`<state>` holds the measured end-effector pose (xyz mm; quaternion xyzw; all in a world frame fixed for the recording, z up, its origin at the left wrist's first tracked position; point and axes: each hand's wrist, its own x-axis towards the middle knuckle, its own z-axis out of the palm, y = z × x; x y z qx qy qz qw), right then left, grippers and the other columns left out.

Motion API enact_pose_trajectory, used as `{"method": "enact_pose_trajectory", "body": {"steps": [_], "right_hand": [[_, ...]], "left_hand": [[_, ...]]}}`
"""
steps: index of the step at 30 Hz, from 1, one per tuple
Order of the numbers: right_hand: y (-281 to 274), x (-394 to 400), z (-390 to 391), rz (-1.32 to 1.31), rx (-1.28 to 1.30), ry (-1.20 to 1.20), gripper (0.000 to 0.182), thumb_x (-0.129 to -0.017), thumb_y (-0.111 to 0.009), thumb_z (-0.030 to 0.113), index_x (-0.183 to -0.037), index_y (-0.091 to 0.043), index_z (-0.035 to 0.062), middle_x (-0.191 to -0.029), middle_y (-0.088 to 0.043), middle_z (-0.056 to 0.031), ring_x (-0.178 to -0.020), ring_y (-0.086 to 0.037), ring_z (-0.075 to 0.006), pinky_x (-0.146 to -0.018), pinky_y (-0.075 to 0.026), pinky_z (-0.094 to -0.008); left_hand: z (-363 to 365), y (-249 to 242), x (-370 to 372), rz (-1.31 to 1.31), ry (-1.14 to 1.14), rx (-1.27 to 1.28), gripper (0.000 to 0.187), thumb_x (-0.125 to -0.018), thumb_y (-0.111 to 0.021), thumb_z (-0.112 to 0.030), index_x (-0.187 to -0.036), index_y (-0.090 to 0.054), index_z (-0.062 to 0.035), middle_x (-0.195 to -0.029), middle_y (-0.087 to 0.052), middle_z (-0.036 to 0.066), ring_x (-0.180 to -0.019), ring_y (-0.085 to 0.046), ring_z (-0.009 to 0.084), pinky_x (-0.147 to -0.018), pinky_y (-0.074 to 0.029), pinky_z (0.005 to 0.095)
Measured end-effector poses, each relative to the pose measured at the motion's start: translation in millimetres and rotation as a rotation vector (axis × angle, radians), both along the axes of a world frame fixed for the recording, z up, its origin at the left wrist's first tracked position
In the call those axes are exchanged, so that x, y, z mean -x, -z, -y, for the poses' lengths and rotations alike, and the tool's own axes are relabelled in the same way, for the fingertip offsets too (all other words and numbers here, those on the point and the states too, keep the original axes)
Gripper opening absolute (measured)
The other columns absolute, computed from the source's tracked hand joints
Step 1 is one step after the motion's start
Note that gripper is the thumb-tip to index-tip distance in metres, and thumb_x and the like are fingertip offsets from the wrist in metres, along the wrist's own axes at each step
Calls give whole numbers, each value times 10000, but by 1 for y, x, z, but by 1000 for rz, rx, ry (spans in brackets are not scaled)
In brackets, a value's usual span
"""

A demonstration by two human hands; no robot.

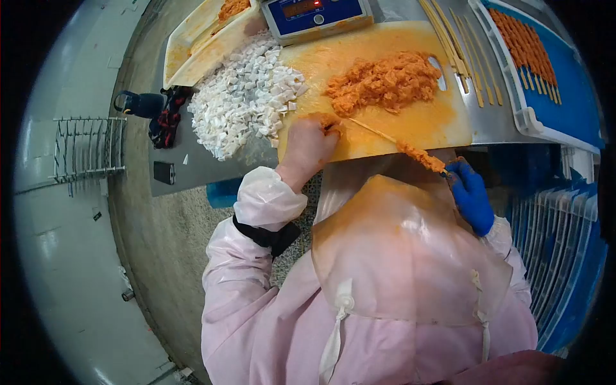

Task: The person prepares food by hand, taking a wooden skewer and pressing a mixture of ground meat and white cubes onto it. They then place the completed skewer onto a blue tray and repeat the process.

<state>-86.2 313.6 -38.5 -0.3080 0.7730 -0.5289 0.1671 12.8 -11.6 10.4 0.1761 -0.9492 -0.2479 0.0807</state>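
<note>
My left hand point(310, 144), bare and smeared orange, is closed at the cutting board's near edge; what its fingers hold is hidden. Close to its fingertips is the bare end of a wooden skewer point(372, 130). My right hand point(471, 192), in a blue glove, grips the other end, beside the orange meat point(420, 156) on that skewer. Behind my hands, a heap of orange minced meat point(385, 80) lies on the yellow-stained cutting board point(314, 64). White chopped pieces point(240, 96) are piled to the left of the board.
A scale point(317, 19) stands behind the board, a white tub point(205, 38) at back left. Bare skewers point(465, 58) lie right of the board. A blue-lined tray point(555, 119) holds several loaded skewers. A phone point(164, 172) and a dark bottle point(141, 104) are at left.
</note>
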Motion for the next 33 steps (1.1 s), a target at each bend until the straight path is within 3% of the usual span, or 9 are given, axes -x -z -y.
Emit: {"method": "enact_pose_trajectory", "body": {"steps": [5,13,19,21,25,27,28,30,33], "right_hand": [[-4,1,-1,109,-122,12,125,-901,-558,85,-975,-579,-13,-837,-598,-149,-736,-558,-186,-678,-459,-325],[-2,0,2,110,-107,27,133,-894,-572,97,-964,-593,-14,-820,-603,-170,-709,-572,-230,-666,-464,-337],[-7,-1,-2,75,-124,11,127,-885,-578,98,-952,-594,-9,-817,-608,-171,-686,-577,-246,-649,-464,-340],[-10,-1,-6,91,-131,3,125,-883,-579,97,-949,-593,-9,-816,-609,-170,-684,-578,-247,-647,-464,-340],[-17,-3,-13,140,-166,10,134,-881,-581,98,-947,-595,-18,-793,-614,-168,-678,-582,-239,-641,-464,-338],[-17,-5,-14,160,-158,7,138,-881,-581,98,-948,-600,-21,-791,-619,-172,-678,-590,-241,-638,-466,-338],[-15,-7,-13,140,-154,22,142,-880,-583,99,-950,-608,-22,-800,-628,-179,-690,-605,-247,-636,-468,-341],[-16,-8,-11,121,-147,37,147,-880,-585,100,-953,-615,-23,-808,-636,-185,-702,-620,-253,-635,-471,-343],[-19,-9,-8,144,-176,51,155,-881,-585,104,-961,-625,-24,-842,-647,-197,-738,-641,-272,-641,-476,-353]], "left_hand": [[9,-5,4,67,27,94,178,-792,-660,-169,-899,-701,-32,-764,-659,188,-722,-643,364,-657,-515,419],[17,5,10,-20,114,265,148,-770,-656,-144,-865,-684,-33,-804,-644,199,-742,-629,378,-663,-509,450],[-3,-4,5,-73,184,352,154,-741,-673,-164,-810,-671,-26,-728,-630,202,-702,-626,378,-638,-506,459],[-13,-14,4,153,145,308,160,-739,-672,-175,-809,-692,-33,-705,-644,184,-678,-637,366,-619,-517,438],[-13,-16,11,175,46,83,172,-755,-661,-163,-849,-713,-29,-729,-664,184,-655,-659,313,-607,-525,390],[-3,-8,14,256,-12,-5,190,-774,-661,-148,-911,-719,-29,-771,-690,166,-645,-665,219,-610,-519,336],[0,-6,15,257,-10,-4,190,-774,-661,-148,-911,-719,-29,-771,-690,166,-645,-665,219,-610,-519,336],[3,-6,15,230,-52,-149,229,-750,-640,-197,-892,-716,-35,-774,-663,206,-715,-663,346,-666,-527,397],[4,-10,15,241,-46,-202,230,-754,-642,-199,-910,-722,-51,-787,-674,194,-716,-671,325,-666,-528,385]]}}
